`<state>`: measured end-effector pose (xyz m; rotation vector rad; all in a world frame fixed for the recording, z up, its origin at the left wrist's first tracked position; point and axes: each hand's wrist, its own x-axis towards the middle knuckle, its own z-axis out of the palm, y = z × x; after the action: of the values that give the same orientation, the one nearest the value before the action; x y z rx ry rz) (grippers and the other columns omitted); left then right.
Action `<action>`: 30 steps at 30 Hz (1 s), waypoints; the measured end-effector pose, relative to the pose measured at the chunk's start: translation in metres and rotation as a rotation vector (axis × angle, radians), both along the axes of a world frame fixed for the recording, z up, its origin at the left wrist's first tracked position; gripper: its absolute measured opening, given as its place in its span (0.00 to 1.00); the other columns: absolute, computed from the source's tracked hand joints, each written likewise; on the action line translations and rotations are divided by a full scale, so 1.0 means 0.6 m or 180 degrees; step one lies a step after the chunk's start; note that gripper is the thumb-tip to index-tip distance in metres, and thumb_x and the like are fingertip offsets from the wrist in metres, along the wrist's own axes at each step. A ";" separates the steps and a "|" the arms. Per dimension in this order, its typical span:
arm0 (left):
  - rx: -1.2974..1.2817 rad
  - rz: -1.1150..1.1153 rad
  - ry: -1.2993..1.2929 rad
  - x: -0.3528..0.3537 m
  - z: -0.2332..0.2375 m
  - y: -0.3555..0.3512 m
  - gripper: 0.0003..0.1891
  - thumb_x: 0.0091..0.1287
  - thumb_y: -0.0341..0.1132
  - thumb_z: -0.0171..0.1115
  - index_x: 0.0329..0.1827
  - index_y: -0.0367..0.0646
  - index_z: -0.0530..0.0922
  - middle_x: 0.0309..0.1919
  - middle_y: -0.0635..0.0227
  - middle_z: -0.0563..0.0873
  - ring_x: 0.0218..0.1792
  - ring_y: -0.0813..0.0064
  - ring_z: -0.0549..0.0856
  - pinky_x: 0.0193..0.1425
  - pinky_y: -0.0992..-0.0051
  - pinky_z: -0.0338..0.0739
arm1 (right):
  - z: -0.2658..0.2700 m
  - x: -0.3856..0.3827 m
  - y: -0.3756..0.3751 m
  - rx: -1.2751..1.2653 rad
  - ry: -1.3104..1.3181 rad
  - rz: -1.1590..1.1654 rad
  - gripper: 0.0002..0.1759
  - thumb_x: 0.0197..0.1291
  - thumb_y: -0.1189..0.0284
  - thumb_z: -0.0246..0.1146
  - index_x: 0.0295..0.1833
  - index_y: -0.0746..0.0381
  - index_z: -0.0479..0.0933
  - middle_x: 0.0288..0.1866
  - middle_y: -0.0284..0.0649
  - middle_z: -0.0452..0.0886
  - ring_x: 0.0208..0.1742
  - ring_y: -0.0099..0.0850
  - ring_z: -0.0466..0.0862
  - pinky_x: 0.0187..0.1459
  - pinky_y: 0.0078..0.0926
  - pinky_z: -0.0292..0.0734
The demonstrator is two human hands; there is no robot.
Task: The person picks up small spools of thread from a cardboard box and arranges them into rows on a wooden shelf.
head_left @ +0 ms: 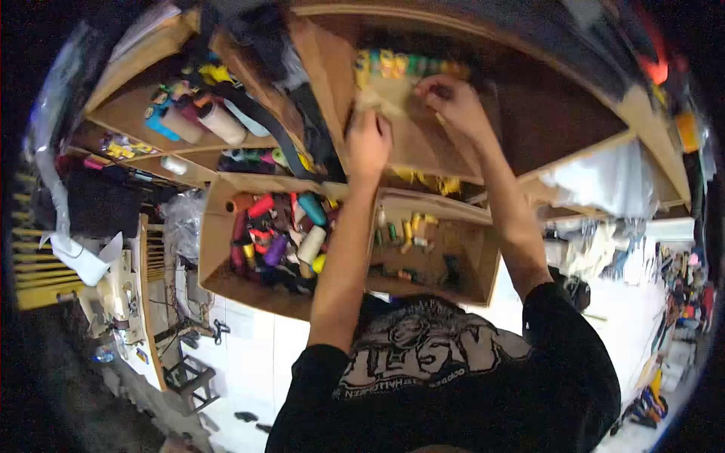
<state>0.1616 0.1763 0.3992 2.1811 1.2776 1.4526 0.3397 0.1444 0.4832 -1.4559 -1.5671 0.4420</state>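
My left hand (369, 145) is closed, its fingers curled near the tan board-like surface (411, 147) inside the shelf compartment. What it grips, if anything, is too blurred to tell. Further right, my right hand (455, 104) has its fingers bent together in a pinch, with a small dark spot between them that I cannot identify. Just beyond both hands, a row of green and yellow thread spools (394, 64) stands at the back of the compartment.
Below my forearms sit a cardboard box (215, 249) of mixed thread cones and another box (483, 257) with several small spools. Large cones (223, 123) lie in the left shelf. Wooden dividers (323, 75) frame the compartments. A stool (189, 385) stands at lower left.
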 end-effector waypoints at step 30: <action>-0.4852 -0.0670 0.1954 -0.027 -0.591 -0.307 0.52 0.59 0.45 0.69 0.78 0.58 0.39 0.76 0.50 0.48 0.74 0.46 0.56 0.75 0.52 0.58 | -0.868 -0.092 -0.420 -0.2989 -0.1480 -0.0729 0.49 0.55 0.39 0.62 0.75 0.55 0.56 0.74 0.54 0.56 0.73 0.51 0.62 0.65 0.48 0.67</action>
<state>0.1452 -0.0081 0.0448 1.4511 1.4251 -0.4193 0.2846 -0.1077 -0.0374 -2.5720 -1.5752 0.8056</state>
